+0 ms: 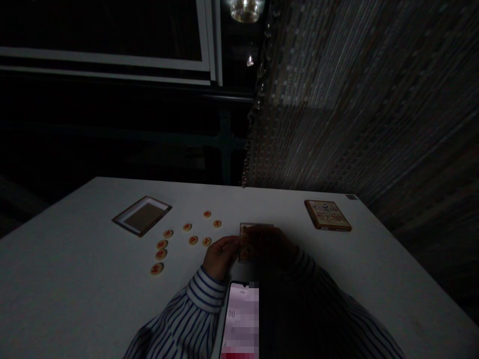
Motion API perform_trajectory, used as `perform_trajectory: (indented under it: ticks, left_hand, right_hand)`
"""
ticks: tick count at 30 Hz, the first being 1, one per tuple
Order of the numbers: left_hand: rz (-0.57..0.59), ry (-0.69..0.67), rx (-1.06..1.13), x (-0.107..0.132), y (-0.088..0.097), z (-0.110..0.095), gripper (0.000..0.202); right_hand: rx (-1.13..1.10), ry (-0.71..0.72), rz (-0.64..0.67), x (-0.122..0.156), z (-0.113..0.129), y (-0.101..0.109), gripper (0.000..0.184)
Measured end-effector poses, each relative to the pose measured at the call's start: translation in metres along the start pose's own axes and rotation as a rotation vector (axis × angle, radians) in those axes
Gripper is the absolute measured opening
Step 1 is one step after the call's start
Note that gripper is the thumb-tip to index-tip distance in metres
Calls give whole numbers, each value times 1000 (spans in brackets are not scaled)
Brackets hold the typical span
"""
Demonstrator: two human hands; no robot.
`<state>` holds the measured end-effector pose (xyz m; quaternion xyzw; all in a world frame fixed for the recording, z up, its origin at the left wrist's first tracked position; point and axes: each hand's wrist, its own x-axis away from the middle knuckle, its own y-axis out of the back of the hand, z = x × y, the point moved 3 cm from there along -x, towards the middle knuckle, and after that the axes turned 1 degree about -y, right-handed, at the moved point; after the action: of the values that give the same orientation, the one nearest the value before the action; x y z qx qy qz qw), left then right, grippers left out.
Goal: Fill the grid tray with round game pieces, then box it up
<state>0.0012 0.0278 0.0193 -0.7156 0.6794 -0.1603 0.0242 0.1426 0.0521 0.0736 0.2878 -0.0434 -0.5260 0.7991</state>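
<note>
Toward the front middle of the white table, a small shallow box [256, 224] with several round pieces in it lies under my hands. My left hand [220, 255] is at its left side, closed, with thumb and fingertips together; what they pinch is hidden. Over the box, in deep shadow, lies my right hand [275, 244], and its fingers cannot be made out. To the left, several round Chinese chess pieces [193, 240] with red characters lie spread on the table. One chess piece [206, 242] is just beyond my left hand.
An open shallow tray [144, 217], perhaps a box lid, lies at the table's back left. A printed flat box [328, 215] is at the right. A lit phone [239, 319] is near me, below my hands. Behind the white table [93, 299] hangs a bead-and-string curtain [318, 99].
</note>
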Motion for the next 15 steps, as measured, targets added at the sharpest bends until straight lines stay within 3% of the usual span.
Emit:
perform_trajectory:
  ticks: [6, 15]
  left_hand:
    - [-14, 7, 22, 1, -1, -1, 32]
    - [33, 33, 11, 5, -5, -8, 35]
  right_hand:
    - [6, 10, -57, -1, -4, -1, 27]
    - [-131, -22, -21, -1, -6, -2, 30]
